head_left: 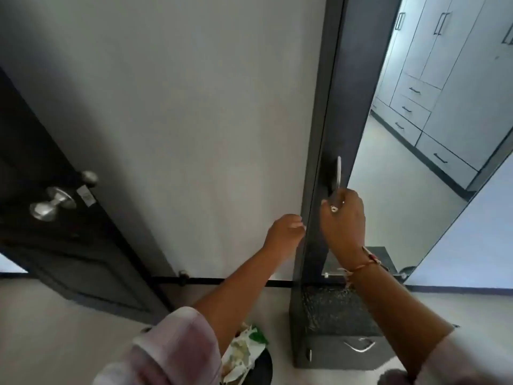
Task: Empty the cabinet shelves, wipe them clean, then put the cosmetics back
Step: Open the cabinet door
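A tall dark grey cabinet [330, 79] stands against the white wall, its front a mirrored door [410, 151] that reflects grey wardrobes. My right hand [342, 220] is shut on the lower end of the door's slim silver handle [339, 173]. My left hand [286, 232] rests with curled fingers against the cabinet's left side edge, holding nothing. The shelves and cosmetics inside are hidden behind the door.
A dark room door [55, 218] with silver knobs [51, 204] stands open at the left. A dark bin [261, 368] with crumpled wrappers sits on the floor by my left arm. The cabinet's base has a drawer with a curved handle [359, 344].
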`<move>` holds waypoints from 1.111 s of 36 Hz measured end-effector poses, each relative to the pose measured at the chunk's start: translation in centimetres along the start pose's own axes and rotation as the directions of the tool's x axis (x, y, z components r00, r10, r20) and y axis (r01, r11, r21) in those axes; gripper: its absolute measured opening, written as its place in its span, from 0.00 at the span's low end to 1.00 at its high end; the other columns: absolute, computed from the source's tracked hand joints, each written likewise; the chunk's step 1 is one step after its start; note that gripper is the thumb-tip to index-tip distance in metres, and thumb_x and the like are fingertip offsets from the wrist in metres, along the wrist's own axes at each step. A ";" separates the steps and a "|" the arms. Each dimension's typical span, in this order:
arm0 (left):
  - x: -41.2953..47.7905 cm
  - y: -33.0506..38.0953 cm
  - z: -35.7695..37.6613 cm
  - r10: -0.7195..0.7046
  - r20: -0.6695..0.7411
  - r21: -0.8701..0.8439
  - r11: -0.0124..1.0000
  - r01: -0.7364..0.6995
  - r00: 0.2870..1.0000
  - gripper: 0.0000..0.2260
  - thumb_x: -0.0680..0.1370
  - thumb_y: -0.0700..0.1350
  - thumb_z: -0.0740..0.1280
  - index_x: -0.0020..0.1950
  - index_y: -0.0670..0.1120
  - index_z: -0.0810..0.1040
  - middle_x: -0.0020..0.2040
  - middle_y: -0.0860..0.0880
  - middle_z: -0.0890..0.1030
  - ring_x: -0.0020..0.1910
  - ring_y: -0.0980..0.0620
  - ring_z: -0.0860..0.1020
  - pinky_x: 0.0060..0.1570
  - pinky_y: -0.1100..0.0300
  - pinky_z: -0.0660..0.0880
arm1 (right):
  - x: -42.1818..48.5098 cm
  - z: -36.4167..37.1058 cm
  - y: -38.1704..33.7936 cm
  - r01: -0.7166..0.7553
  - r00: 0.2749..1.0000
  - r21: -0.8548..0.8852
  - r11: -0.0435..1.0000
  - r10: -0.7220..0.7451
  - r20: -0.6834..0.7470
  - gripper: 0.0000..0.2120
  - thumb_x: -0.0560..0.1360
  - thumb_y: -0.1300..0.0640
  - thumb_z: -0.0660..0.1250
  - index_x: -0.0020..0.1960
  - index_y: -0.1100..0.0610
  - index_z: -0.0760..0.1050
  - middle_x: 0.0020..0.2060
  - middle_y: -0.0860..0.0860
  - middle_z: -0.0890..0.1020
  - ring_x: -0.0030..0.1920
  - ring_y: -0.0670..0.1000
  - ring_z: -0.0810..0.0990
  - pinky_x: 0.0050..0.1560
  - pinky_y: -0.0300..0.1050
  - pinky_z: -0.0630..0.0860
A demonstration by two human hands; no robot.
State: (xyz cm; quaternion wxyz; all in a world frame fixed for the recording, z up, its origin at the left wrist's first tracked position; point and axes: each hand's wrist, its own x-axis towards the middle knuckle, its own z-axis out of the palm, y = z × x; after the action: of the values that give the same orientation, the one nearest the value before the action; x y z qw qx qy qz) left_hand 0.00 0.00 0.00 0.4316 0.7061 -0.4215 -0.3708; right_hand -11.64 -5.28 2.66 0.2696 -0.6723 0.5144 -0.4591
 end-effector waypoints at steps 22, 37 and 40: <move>1.5 2.7 5.1 0.004 -0.106 -0.140 0.990 -0.019 0.994 0.23 0.81 0.44 0.63 0.76 0.50 0.63 0.73 0.49 0.69 0.71 0.50 0.68 0.66 0.58 0.67 | 3.7 -1.6 2.3 0.203 0.978 -0.085 0.975 -0.198 0.071 0.09 0.81 0.53 0.61 0.56 0.55 0.77 0.44 0.51 0.83 0.40 0.48 0.80 0.45 0.37 0.76; -0.6 0.5 3.4 0.152 0.014 -0.061 0.987 -0.151 0.988 0.13 0.80 0.39 0.63 0.63 0.50 0.75 0.60 0.53 0.79 0.56 0.58 0.76 0.61 0.62 0.73 | -2.2 -2.4 1.0 0.123 0.989 -0.187 0.975 -0.135 -0.056 0.10 0.79 0.50 0.62 0.57 0.55 0.72 0.47 0.48 0.78 0.45 0.48 0.77 0.43 0.39 0.71; -1.2 -0.2 3.6 0.155 0.062 -0.040 0.987 -0.153 0.986 0.12 0.80 0.40 0.63 0.62 0.51 0.75 0.58 0.54 0.80 0.56 0.58 0.77 0.58 0.64 0.72 | -4.1 -2.2 0.9 0.087 0.988 -0.225 0.970 -0.113 -0.104 0.19 0.78 0.49 0.65 0.65 0.56 0.67 0.54 0.49 0.75 0.51 0.48 0.76 0.48 0.42 0.76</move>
State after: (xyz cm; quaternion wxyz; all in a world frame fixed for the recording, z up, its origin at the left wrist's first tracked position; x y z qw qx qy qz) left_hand -3.56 0.09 -1.21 0.4573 0.6512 -0.4823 -0.3664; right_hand -14.20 -1.43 1.49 0.1399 -0.6952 0.5423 -0.4506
